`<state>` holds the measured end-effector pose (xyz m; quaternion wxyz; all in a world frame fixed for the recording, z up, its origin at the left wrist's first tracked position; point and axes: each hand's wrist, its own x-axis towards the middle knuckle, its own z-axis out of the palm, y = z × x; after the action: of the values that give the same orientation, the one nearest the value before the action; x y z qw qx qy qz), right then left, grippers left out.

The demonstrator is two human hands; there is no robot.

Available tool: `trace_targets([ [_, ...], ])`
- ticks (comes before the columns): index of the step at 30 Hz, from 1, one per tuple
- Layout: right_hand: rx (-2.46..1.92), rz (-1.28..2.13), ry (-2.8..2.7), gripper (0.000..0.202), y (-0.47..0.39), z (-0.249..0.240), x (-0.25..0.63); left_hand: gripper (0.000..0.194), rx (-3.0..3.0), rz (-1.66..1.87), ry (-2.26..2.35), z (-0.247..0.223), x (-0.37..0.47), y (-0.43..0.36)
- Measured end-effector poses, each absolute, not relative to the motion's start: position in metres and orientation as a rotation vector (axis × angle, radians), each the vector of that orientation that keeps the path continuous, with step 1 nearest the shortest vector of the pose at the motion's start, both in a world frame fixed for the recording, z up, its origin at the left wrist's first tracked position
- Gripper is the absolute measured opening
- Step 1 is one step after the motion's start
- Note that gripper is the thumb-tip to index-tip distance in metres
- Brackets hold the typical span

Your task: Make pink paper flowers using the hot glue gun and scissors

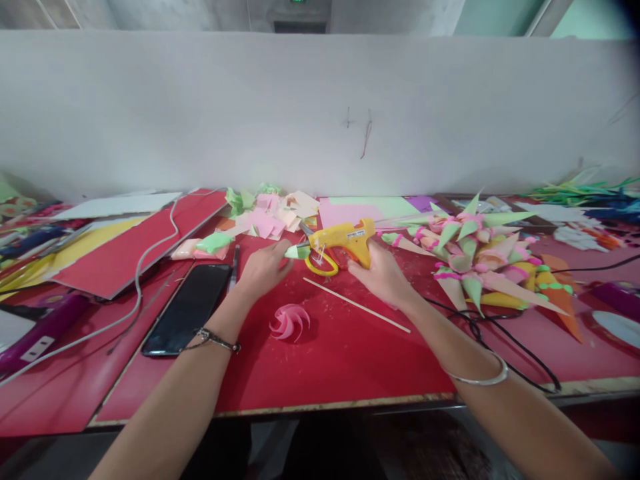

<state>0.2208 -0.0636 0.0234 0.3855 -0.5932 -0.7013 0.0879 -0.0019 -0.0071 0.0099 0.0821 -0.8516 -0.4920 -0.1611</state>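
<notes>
My right hand (383,270) is wrapped round the handle of a yellow glue gun (343,237), whose nozzle points left. Between the fingertips of my left hand (265,267) is a small pale green paper piece (298,252), close by the nozzle. Yellow-handled scissors (321,264) lie just below the gun. Nearer to me, a pink paper swirl (290,323) rests on the red table (345,373). A thin wooden stick (357,305) lies slanted between my two hands.
A black phone (187,310) lies left of my left forearm, beside a white cable (137,280). Paper cone flowers (480,257) are heaped at the right, with a black cord (520,357) nearby. Paper scraps (267,213) lie before the white partition (225,107).
</notes>
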Motion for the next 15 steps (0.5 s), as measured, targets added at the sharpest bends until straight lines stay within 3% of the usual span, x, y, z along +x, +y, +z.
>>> trace_targets([
  [15, -1.551, 0.188, -1.929, 0.019, -0.0649, 0.0253, 0.2218, 0.015, -2.559, -0.522, -1.526, 0.0164, -0.0040, -0.0076],
])
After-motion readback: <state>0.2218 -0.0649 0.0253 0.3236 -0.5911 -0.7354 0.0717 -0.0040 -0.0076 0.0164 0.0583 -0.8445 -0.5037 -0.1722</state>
